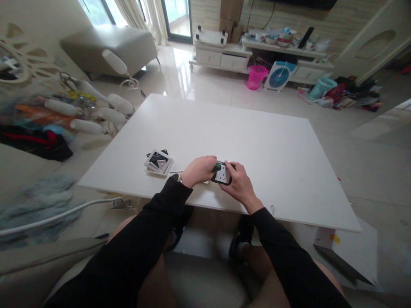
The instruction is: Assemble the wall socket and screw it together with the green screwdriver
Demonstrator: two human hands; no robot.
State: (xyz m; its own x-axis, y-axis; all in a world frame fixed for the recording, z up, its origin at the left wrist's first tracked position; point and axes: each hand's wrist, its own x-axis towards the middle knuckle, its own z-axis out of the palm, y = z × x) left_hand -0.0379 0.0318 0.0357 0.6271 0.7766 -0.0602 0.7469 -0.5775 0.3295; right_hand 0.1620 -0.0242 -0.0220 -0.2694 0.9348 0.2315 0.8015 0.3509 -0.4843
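hands (240,185) at socket (222,175), white table (257,139), floor (212,87)

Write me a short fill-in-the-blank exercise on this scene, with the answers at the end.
1. The right hand holds a white slotted panel with a ____ rim.
2. The watch is on the person's ____ wrist.
3. The frames lie on a ____ table.
4. The basket beside the fan is ____.

Missing words: black; left; white; pink.
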